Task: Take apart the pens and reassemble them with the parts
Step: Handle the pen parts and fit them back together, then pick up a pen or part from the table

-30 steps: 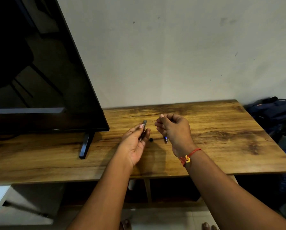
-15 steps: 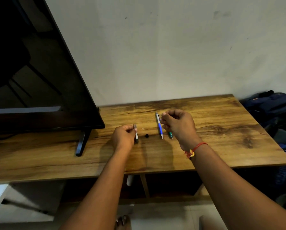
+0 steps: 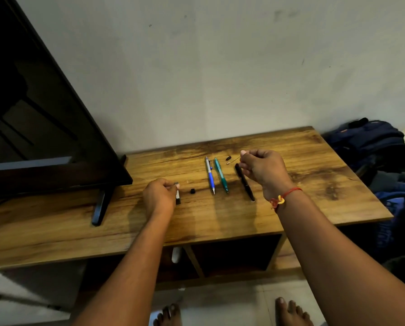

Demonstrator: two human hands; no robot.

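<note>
head view: left hand (image 3: 160,196) tight around dark pen piece (image 3: 178,199), right hand (image 3: 264,170) tight around thin refill (image 3: 236,159)

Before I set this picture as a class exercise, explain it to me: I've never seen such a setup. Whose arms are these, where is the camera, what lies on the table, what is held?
No machine here: a person wears a camera on the head, so the single view looks down along their own arms. The left hand pinches a short dark pen piece with a silvery end, low over the wooden table. The right hand pinches a thin rod, probably a refill. On the table lie a blue pen, a teal pen and a black pen side by side, a small black cap beside the left hand, and another small black piece near the rod's far end. A television stands at the left.
</note>
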